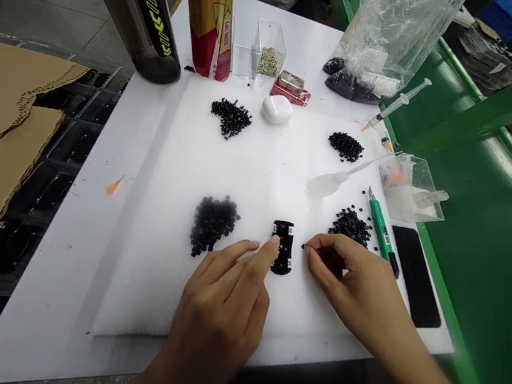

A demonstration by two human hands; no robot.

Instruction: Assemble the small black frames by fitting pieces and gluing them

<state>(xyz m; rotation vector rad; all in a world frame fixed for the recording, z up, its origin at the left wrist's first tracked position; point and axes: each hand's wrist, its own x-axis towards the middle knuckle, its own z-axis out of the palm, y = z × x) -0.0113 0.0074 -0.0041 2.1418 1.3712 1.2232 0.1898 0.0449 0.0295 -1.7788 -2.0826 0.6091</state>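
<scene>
While pinching a tiny black bit (303, 246), right hand (356, 283) closed at the fingertips; left hand (216, 317) half open, forefinger (267, 252) touching a black plastic frame (283, 247) on white foam (249, 173).

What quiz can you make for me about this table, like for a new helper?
1. True or false: a fingertip of the left hand touches the black part.
2. How many piles of small black pieces lie on the white foam sheet?
3. What green-handled tool lies near the right hand, which pinches a tiny black piece?

Key: 1. True. 2. Four. 3. A craft knife.
</scene>
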